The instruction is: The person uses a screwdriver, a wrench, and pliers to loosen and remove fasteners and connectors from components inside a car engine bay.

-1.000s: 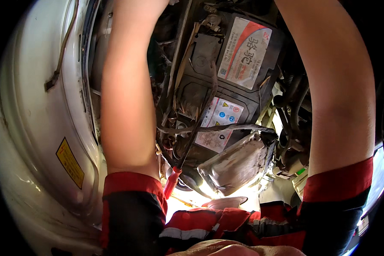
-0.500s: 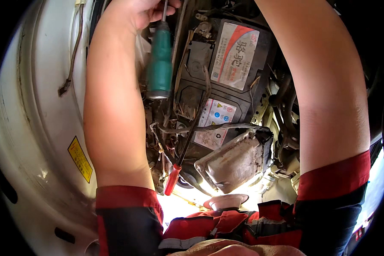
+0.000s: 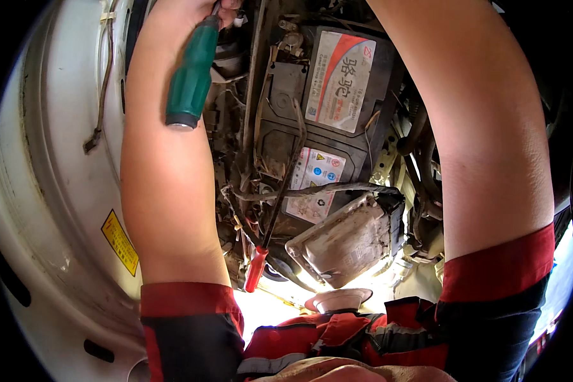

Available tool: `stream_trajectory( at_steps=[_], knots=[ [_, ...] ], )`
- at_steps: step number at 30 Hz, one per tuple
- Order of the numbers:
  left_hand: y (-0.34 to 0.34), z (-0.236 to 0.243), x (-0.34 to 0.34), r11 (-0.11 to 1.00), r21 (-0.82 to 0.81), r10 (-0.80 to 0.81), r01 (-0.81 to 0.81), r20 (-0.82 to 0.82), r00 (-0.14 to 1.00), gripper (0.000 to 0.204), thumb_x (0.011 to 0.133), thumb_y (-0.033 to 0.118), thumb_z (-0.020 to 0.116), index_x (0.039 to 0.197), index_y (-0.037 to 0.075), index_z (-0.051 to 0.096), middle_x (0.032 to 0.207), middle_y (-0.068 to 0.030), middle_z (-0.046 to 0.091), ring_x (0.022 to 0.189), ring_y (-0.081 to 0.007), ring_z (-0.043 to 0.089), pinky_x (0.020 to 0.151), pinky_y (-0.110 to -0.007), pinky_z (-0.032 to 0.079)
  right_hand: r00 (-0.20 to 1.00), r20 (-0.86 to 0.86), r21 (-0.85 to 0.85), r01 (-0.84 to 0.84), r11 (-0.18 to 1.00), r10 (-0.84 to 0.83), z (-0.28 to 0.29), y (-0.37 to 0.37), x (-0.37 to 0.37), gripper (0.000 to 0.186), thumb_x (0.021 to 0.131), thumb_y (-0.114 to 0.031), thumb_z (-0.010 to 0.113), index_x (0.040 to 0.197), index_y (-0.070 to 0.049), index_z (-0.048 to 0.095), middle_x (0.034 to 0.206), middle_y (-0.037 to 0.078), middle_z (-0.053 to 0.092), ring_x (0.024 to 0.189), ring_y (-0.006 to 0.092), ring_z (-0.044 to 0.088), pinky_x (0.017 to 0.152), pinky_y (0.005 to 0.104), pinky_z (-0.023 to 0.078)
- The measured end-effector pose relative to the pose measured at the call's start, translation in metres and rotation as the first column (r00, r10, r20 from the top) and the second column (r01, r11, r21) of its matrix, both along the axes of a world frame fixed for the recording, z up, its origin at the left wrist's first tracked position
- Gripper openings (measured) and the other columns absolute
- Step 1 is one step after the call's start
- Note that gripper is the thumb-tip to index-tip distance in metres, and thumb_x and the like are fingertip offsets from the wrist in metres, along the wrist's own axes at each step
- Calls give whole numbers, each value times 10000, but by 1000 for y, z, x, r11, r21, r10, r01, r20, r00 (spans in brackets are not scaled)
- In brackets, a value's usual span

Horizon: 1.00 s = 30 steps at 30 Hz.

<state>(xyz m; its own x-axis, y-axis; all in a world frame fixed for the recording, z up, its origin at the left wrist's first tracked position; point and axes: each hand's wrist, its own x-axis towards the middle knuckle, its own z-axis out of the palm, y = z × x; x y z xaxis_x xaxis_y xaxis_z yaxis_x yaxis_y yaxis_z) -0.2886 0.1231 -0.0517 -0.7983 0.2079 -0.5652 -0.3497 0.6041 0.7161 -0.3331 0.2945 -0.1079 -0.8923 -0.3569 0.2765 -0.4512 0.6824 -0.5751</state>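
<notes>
At the upper edge, part of my left hand (image 3: pixel 226 11) is closed around the shaft of a green-handled screwdriver (image 3: pixel 193 73). Its thick handle, with a dark end cap, hangs down and slants to the left, in front of my left forearm. The tip is out of sight. My right forearm reaches up along the right side, and the right hand lies beyond the picture's top. Between the arms sits a dark car battery (image 3: pixel 283 137) with printed labels. A second screwdriver, with a red handle (image 3: pixel 256 269) and long dark shaft, leans across the battery's near end.
A dusty, pale box-shaped cover (image 3: pixel 344 242) sits tilted near the battery. A dark cable (image 3: pixel 325 189) crosses over the battery. White bodywork (image 3: pixel 57 191) with a yellow label (image 3: pixel 120 242) curves along the left. Dark hoses (image 3: pixel 420 153) run beside the right forearm.
The green handle has swung left and now slants across my left forearm. My left hand has shifted slightly up and left. The red-handled screwdriver lies as before.
</notes>
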Motion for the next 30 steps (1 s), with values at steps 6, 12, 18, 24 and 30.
stream_trajectory(
  at_steps=[6, 12, 18, 24, 30],
  knots=[
    [9, -9, 2, 999, -38, -3, 3, -24, 1000, 220, 972, 179, 431, 809, 78, 540, 521, 22, 392, 390, -124, 339, 367, -300, 301, 1000, 2, -8, -7, 1000, 7, -7, 1, -1, 385, 811, -317, 663, 1006, 5, 743, 1037, 229, 716, 967, 350, 681, 877, 417, 509],
    [13, -3, 8, 996, -85, 12, -17, -68, 998, 220, 965, 177, 433, 788, 90, 532, 521, 24, 391, 391, -124, 335, 371, -303, 304, 998, -16, -70, -57, 996, 56, -6, -2, -4, 388, 812, -320, 665, 1018, 0, 743, 1047, 223, 717, 963, 346, 680, 878, 415, 508],
    [6, -7, 6, 999, -42, -8, 2, -135, 991, 240, 969, 176, 430, 764, 96, 526, 531, 20, 401, 400, -122, 348, 376, -304, 298, 999, -42, 40, -32, 999, 34, 2, -1, -6, 383, 823, -313, 660, 1035, -5, 740, 1064, 223, 714, 969, 351, 682, 882, 413, 510],
    [4, -6, -1, 993, -114, -42, 33, -81, 996, 281, 991, 187, 432, 740, 107, 528, 559, -2, 448, 421, -124, 388, 382, -286, 292, 999, 16, 35, 38, 999, -38, -1, -1, 3, 377, 821, -305, 654, 1031, -5, 743, 1077, 239, 706, 1011, 365, 678, 905, 418, 508],
    [18, 5, 24, 943, -320, -24, -92, -342, 940, 314, 995, 260, 494, 732, 95, 541, 574, -15, 473, 434, -137, 423, 402, -290, 327, 996, -73, 47, 59, 997, -56, 4, -3, 3, 359, 814, -279, 667, 1036, -8, 744, 1077, 243, 705, 1029, 364, 675, 914, 414, 506]
  ],
)
